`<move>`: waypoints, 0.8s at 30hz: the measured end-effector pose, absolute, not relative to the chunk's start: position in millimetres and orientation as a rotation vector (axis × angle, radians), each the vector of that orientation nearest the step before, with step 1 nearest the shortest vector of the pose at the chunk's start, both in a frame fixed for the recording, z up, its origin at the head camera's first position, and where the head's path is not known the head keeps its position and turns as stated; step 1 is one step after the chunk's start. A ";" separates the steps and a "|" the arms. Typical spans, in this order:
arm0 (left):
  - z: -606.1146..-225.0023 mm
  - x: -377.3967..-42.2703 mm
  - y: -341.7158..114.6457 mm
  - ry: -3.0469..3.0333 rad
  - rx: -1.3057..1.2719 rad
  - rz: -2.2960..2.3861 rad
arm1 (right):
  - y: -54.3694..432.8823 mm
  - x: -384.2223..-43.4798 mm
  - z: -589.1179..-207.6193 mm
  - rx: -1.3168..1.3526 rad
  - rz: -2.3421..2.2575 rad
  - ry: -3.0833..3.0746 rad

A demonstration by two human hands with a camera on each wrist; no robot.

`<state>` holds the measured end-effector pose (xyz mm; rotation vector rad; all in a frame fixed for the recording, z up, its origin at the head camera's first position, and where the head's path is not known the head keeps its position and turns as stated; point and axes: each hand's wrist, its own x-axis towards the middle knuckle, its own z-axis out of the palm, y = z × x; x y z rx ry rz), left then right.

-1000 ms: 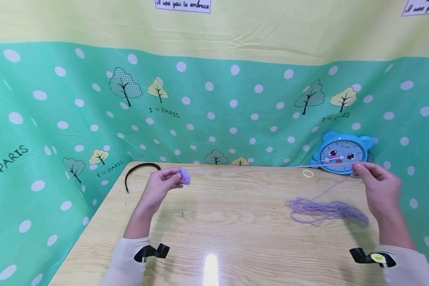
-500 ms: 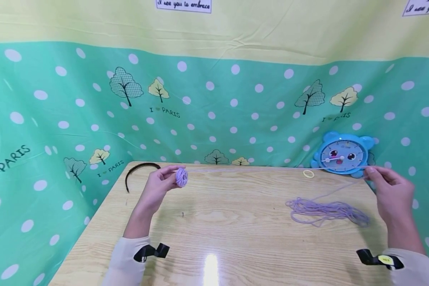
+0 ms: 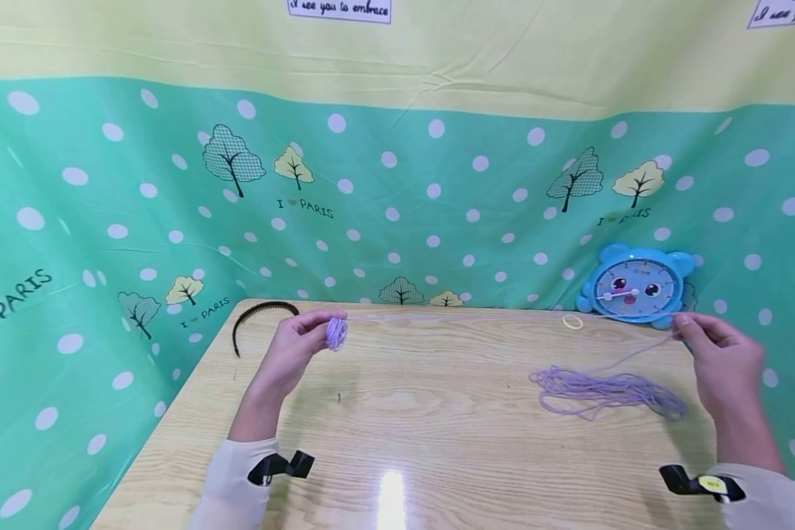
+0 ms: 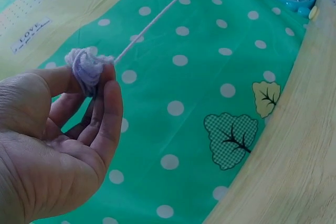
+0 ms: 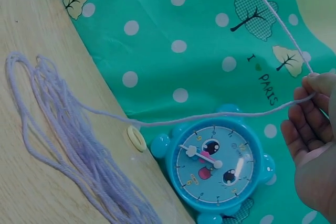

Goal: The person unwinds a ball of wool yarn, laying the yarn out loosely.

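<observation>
My left hand (image 3: 290, 355) pinches a small wound ball of lilac yarn (image 3: 336, 334) between thumb and fingers, above the left part of the table. A single strand (image 4: 157, 18) runs taut from the ball across to the right. At the far end my right hand (image 3: 725, 361) pinches that strand between thumb and forefinger, in front of the clock. From there the yarn sags down to a loose lilac hank (image 3: 606, 394) lying on the table at the right. In the right wrist view the hank (image 5: 79, 135) shows as long folded loops.
A blue bear-shaped clock (image 3: 638, 287) stands at the table's back right, against the green dotted curtain (image 3: 430, 191). A pale yellow ring (image 3: 573, 322) lies beside it. At the back left lies a dark toothed headband (image 3: 245, 316). A tiny dark bit (image 3: 338, 397) lies on the wooden table (image 3: 437, 442).
My right hand has moved to the right, away from the left hand, lengthening the strand between them. The ball has turned in my left fingers. The hank stays in place.
</observation>
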<state>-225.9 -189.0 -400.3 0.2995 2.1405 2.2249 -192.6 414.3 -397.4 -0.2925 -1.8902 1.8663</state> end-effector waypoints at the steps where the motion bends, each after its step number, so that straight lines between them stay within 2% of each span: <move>1: -400.6 -225.7 -189.1 2.131 0.311 2.228 | 414.0 -192.7 -398.0 -0.301 1.857 -1.902; 10: -404.4 -226.1 -190.1 2.043 0.467 2.244 | 413.9 -194.4 -403.9 -0.365 1.791 -1.966; 17: -402.2 -226.7 -191.7 2.073 0.361 2.321 | 422.6 -192.1 -407.9 -0.345 1.854 -1.965; 24: -402.0 -227.8 -192.6 1.998 0.362 2.430 | 430.2 -187.4 -417.5 -0.461 1.780 -2.110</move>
